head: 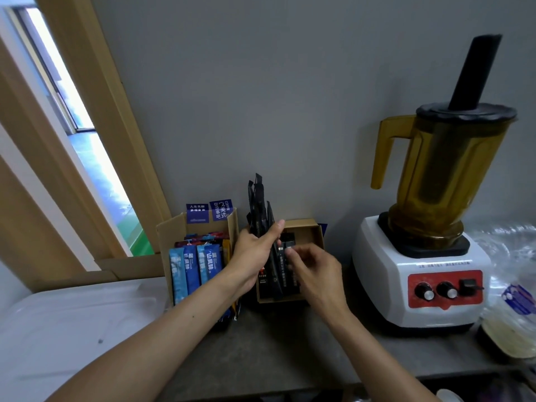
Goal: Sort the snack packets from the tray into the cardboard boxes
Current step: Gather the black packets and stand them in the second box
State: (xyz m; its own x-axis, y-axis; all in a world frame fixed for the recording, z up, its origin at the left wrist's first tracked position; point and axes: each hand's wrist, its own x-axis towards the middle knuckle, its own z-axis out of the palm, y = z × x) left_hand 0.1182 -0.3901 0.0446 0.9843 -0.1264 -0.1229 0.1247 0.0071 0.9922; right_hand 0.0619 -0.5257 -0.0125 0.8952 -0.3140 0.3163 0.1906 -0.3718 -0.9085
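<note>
My left hand (255, 250) grips a bundle of black stick packets (258, 210), held upright over the small cardboard box (314, 230). More black packets (285, 274) stand inside that box. My right hand (313, 271) pinches the top of one of those black packets in the box. To the left, a taller cardboard box (169, 230) holds several blue stick packets (191, 271). The white tray (72, 329) lies at the lower left, and I see no packets on it.
A blender (429, 227) with an amber jug and a white base stands close to the right of the small box. Clear plastic bags and a container (510, 303) sit at the far right. A grey wall is right behind the boxes, with a wooden window frame at the left.
</note>
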